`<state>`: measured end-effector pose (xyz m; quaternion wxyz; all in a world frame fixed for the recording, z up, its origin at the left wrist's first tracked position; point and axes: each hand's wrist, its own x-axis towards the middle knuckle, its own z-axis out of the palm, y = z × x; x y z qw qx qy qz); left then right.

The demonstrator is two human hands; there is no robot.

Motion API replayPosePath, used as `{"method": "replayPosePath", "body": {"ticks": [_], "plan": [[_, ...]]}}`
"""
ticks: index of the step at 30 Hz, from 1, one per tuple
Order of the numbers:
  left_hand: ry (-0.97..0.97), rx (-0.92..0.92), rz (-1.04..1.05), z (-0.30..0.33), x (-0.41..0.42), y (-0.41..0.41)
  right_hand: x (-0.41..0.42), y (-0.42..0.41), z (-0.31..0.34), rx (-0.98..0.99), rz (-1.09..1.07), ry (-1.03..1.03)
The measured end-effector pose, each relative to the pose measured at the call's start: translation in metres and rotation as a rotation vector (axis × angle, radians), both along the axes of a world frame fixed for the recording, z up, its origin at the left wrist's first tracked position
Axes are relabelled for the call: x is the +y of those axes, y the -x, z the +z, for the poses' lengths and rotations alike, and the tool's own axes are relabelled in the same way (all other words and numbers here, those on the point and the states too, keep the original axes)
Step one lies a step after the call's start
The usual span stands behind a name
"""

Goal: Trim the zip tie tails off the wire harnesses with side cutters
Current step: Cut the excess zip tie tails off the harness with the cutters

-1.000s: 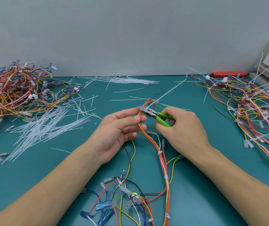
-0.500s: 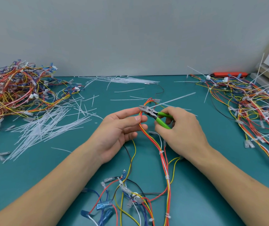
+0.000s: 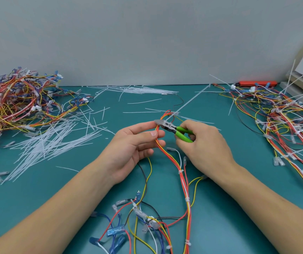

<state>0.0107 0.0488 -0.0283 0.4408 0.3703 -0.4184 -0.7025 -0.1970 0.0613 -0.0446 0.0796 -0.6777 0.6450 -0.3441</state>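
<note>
One wire harness [image 3: 182,180] of red, orange and yellow wires lies on the teal table [image 3: 229,226] between my arms. My left hand [image 3: 134,145] pinches its upper loop between thumb and fingers. My right hand [image 3: 205,149] grips green-handled side cutters [image 3: 183,137]. Their jaws sit at the loop, just above my left thumb. A long white zip tie tail [image 3: 189,102] rises from that spot toward the back right. Further down the harness, the white ties [image 3: 181,171] have no tails.
A heap of harnesses [image 3: 15,103] fills the left side, with a spread of loose white cut tails [image 3: 51,143] in front of it. More harnesses with long tails [image 3: 290,121] cover the right. Loose white ties [image 3: 143,90] and an orange object [image 3: 257,83] lie by the wall.
The long tail dropped toward the table half a second ago and now points up to the back right again. The cutter handles look more spread. Both hands stay at the loop.
</note>
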Motion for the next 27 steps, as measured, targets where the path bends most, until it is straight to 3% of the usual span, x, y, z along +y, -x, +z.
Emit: {"method": "replayPosePath", "body": {"ticks": [27], "plan": [[0.004, -0.011, -0.010, -0.0003, -0.0001, -0.0008, -0.0030, 0.0009, -0.0028, -0.007, 0.101, -0.010]]}}
